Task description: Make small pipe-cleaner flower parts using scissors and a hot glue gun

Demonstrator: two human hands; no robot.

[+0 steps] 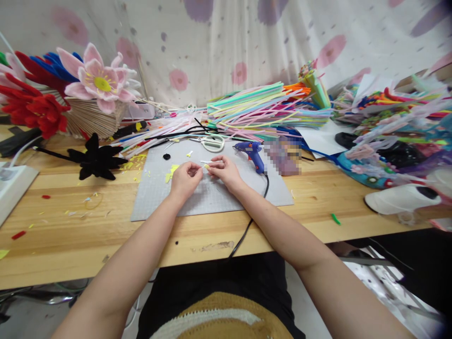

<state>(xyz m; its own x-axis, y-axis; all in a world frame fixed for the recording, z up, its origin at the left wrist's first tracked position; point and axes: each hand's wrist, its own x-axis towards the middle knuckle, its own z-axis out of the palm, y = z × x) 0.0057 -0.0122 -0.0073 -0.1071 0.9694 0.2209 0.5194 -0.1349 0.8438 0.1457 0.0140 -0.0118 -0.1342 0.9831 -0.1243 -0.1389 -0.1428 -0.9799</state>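
Note:
Over the grey cutting mat [151, 197], my left hand [187, 178] and my right hand [225, 173] meet with fingertips pinched close together. Between them is a thin white strip [205, 162] with a small yellow bit, too small to make out fully. The right fingers grip this strip; the left fingertips press at its near end, where what they hold is hidden. Yellow scraps [171, 173] lie beside the left hand. A small yellow-and-white piece [189, 153] and a black disc [166, 157] rest farther back. To the right lies a blue glue gun [253, 154].
White-handled scissors [212, 143] lie at the mat's back edge. Behind them is a heap of coloured pipe cleaners [247, 108]. A black fuzzy flower [95, 157] and a pink flower [97, 80] are at left. The glue gun's cord [247, 230] runs over the front edge.

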